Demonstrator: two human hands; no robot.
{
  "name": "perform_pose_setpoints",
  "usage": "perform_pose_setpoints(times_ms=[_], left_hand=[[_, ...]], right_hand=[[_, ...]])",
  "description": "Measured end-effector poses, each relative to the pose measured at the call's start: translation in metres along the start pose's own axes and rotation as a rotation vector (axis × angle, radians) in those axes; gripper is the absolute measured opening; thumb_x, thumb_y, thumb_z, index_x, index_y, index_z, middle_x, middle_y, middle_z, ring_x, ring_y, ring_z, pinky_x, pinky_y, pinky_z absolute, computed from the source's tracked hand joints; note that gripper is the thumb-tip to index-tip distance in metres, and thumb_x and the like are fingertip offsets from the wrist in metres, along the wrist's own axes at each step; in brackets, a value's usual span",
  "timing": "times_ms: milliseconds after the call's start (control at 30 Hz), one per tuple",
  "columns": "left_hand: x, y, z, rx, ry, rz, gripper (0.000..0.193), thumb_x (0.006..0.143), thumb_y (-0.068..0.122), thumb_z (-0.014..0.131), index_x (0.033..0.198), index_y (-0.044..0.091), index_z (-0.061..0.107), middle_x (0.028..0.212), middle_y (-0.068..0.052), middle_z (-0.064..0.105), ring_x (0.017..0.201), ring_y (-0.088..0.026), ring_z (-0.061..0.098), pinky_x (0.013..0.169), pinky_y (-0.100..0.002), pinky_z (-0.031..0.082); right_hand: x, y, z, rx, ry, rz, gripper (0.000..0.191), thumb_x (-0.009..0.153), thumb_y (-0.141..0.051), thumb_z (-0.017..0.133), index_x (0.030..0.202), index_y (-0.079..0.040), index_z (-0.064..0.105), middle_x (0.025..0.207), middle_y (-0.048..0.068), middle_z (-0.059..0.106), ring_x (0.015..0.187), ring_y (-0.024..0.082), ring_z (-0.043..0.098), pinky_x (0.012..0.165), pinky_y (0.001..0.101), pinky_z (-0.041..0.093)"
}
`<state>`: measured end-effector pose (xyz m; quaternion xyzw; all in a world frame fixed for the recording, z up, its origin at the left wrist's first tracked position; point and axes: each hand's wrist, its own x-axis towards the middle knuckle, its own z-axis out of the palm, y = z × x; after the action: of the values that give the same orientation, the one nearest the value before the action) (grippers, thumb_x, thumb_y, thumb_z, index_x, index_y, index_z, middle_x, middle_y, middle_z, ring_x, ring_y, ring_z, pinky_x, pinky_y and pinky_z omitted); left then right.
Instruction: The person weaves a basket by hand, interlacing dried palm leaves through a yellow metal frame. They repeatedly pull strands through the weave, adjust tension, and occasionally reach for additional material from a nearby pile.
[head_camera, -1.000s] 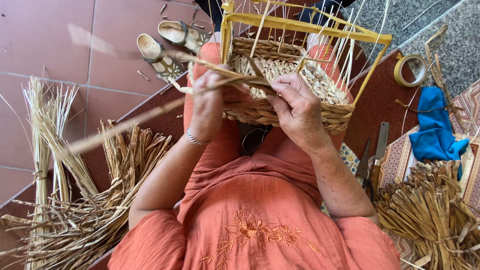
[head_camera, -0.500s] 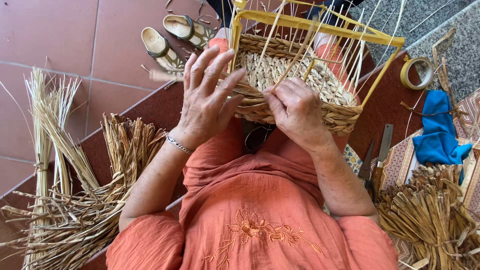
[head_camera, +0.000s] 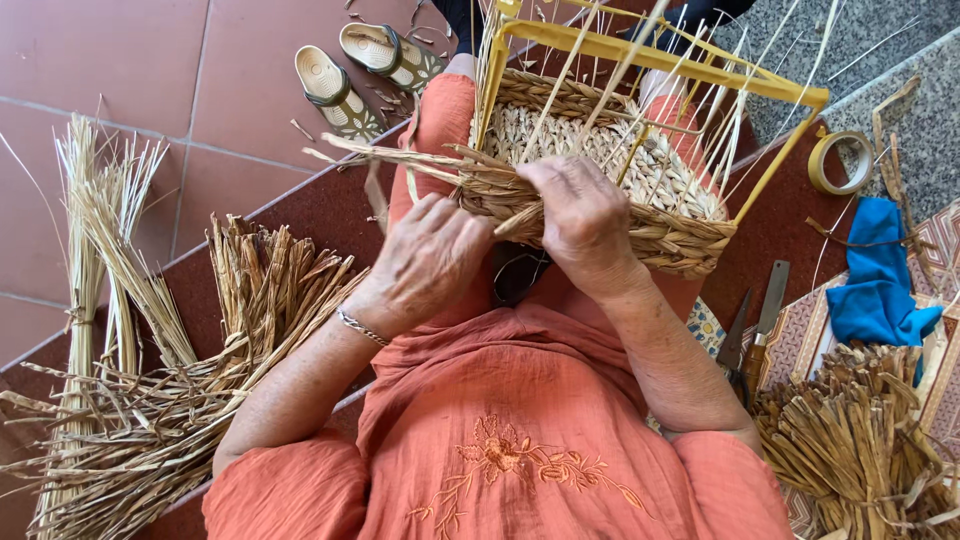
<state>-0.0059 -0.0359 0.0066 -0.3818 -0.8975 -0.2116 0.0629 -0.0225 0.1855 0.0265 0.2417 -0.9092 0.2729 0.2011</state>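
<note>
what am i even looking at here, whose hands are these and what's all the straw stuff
There is no machine here. The picture comes from a camera worn on a person's head, looking down at their own lap and two bare hands.

On the lap sits a half-woven straw basket built around a yellow frame. The right hand rests on the basket's near rim, pressing a strand. The left hand, with a bracelet at the wrist, is just beside the rim, fingers curled at the strands there.

Bundles of dried straw lie on the red floor at the left, and another bundle at the right. Also around: a pair of sandals, a roll of tape, a blue cloth and scissors.
</note>
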Motion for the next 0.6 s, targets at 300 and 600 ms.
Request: perform_pose_setpoints(times_ms=[300, 600], left_hand=[[0.03, -0.011, -0.052, 0.423, 0.617, -0.035, 0.024, 0.089, 0.013, 0.075, 0.109, 0.019, 0.064, 0.096, 0.002, 0.058, 0.096, -0.016, 0.056, 0.088, -0.041, 0.041], [0.067, -0.015, 0.02, -0.027, 0.198, -0.168, 0.028, 0.093, 0.008, 0.068, 0.12, 0.006, 0.06, 0.11, -0.011, 0.066, 0.102, -0.026, 0.065, 0.087, -0.037, 0.057]], right_hand=[[0.008, 0.0, -0.016, 0.174, -0.123, 0.089, 0.019, 0.091, -0.007, 0.077, 0.109, -0.004, 0.07, 0.096, 0.011, 0.072, 0.087, 0.029, 0.069, 0.078, 0.0394, 0.055], [0.001, 0.011, -0.019, 0.314, -0.19, 0.291, 0.012, 0.101, -0.003, 0.067, 0.112, -0.003, 0.065, 0.091, 0.01, 0.069, 0.081, 0.021, 0.07, 0.072, 0.0347, 0.056]])
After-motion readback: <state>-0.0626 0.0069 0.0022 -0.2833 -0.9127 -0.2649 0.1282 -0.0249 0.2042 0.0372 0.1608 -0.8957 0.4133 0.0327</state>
